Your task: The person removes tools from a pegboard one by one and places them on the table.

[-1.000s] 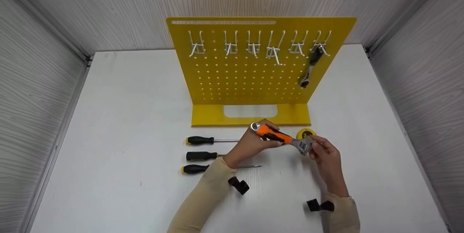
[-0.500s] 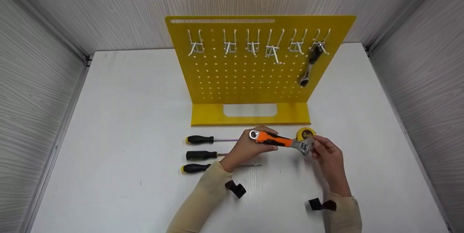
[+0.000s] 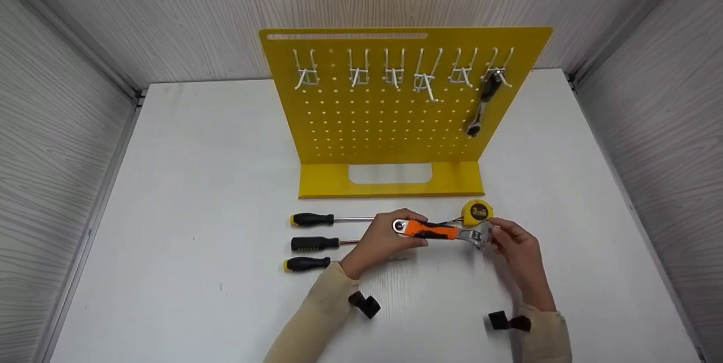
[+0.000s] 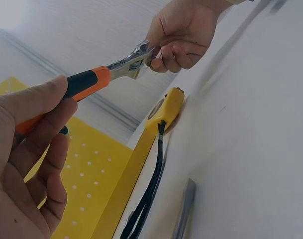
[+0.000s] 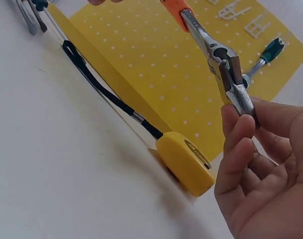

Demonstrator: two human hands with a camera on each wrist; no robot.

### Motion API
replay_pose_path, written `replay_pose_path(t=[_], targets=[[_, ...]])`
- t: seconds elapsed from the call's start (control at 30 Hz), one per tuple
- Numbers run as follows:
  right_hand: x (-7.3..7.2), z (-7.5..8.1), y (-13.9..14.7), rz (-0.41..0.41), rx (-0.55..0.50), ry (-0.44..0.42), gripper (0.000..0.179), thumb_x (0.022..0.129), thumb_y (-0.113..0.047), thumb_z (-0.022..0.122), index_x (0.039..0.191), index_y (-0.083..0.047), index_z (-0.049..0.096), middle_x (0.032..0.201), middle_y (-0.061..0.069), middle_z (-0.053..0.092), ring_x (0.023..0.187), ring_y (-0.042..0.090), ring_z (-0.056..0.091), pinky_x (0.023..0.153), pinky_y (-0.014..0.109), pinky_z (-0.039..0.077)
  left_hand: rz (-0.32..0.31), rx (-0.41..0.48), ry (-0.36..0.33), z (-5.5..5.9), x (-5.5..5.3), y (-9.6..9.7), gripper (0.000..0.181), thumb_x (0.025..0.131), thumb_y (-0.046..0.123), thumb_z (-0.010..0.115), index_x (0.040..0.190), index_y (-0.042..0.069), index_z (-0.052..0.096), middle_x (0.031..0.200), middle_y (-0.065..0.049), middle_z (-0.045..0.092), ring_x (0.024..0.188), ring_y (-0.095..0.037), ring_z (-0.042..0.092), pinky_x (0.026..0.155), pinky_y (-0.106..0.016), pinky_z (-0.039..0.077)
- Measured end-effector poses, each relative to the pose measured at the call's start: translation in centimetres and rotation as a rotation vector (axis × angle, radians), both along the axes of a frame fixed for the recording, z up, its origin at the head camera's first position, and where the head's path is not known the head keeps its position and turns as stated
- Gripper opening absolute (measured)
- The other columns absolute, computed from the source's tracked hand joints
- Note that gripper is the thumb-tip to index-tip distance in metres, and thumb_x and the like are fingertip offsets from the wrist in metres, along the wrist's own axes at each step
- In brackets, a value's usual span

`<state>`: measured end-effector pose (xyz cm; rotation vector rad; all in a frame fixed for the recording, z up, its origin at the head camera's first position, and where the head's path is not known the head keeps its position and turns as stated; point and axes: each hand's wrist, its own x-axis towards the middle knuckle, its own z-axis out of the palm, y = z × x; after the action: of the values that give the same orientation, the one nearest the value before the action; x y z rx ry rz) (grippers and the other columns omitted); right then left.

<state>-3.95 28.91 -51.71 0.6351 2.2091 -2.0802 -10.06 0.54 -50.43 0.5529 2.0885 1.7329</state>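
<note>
Since a second ago the adjustable wrench (image 3: 438,231) has dropped lower in the frame and levelled out, orange handle now near horizontal just below centre. Left hand (image 3: 379,241) grips the handle, fingers curled round it; right hand (image 3: 517,250) pinches the steel jaw end between thumb and fingertips. Wrench held above the white bench (image 3: 186,210), clear of it.

Yellow tape measure (image 3: 477,212) sits just behind the jaw end, its black strap trailing left. Three screwdrivers (image 3: 312,219) lie at centre left, shafts partly hidden by the left hand. Yellow pegboard (image 3: 395,120) stands upper centre: six white hooks, one ratchet wrench (image 3: 484,104) hanging at its right.
</note>
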Motion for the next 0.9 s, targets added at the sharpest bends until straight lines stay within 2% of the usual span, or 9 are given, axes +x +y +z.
replay_pose_path(t=[0.2,0.33,0.5,0.6,0.77,0.9], targets=[[0.0,-0.4,0.6,0.027,0.123,-0.072,0.029,0.096,-0.024,0.06,0.122,-0.012,0.065,0.086,-0.012,0.065,0.077,0.008,0.056,0.068,0.021,0.049,0.003,-0.152,0.129,-1.3,0.5,0.2,0.037,0.076,0.026,0.082,0.111,0.02,0.073,0.113,0.008,0.071,0.113,-0.012,0.062,0.1,-0.031,0.045],[0.0,-0.7,0.9,0.05,0.163,-0.089,0.035,0.095,-0.025,0.062,0.127,-0.01,0.062,0.087,-0.013,0.064,0.078,0.005,0.057,0.069,0.02,0.049,0.013,-0.241,0.208,-1.8,0.9,0.5,0.035,0.077,0.028,0.081,0.111,0.023,0.072,0.113,0.009,0.071,0.113,-0.012,0.062,0.098,-0.03,0.046],[0.2,-0.7,1.4,0.104,0.201,-0.129,0.042,0.095,-0.026,0.062,0.134,-0.011,0.056,0.093,-0.009,0.061,0.083,0.006,0.057,0.071,0.02,0.049,0.005,-0.349,0.288,-1.9,1.3,0.8,0.035,0.079,0.03,0.079,0.113,0.025,0.071,0.115,0.008,0.07,0.11,-0.014,0.063,0.094,-0.031,0.049],[0.4,-0.6,1.9,0.151,0.243,-0.173,0.045,0.096,-0.025,0.06,0.139,-0.015,0.052,0.1,-0.006,0.059,0.087,0.007,0.056,0.074,0.02,0.05,-0.01,-0.425,0.387,-2.0,1.5,0.9,0.036,0.08,0.033,0.078,0.114,0.024,0.072,0.113,0.006,0.072,0.103,-0.014,0.066,0.086,-0.029,0.051],[0.8,-0.6,2.5,0.206,0.326,-0.211,0.046,0.096,-0.023,0.058,0.141,-0.017,0.05,0.111,-0.001,0.057,0.092,0.008,0.055,0.078,0.02,0.049,-0.02,-0.568,0.595,-2.4,1.9,1.3,0.035,0.078,0.037,0.079,0.109,0.023,0.073,0.095,0.006,0.074,0.08,-0.011,0.063,0.07,-0.023,0.046],[1.0,-0.8,2.8,0.232,0.379,-0.222,0.047,0.096,-0.025,0.059,0.141,-0.016,0.05,0.113,0.002,0.058,0.094,0.009,0.053,0.079,0.019,0.048,-0.026,-0.61,0.686,-2.8,2.1,1.7,0.03,0.077,0.036,0.079,0.104,0.023,0.074,0.085,0.008,0.072,0.073,-0.01,0.06,0.065,-0.023,0.043]])
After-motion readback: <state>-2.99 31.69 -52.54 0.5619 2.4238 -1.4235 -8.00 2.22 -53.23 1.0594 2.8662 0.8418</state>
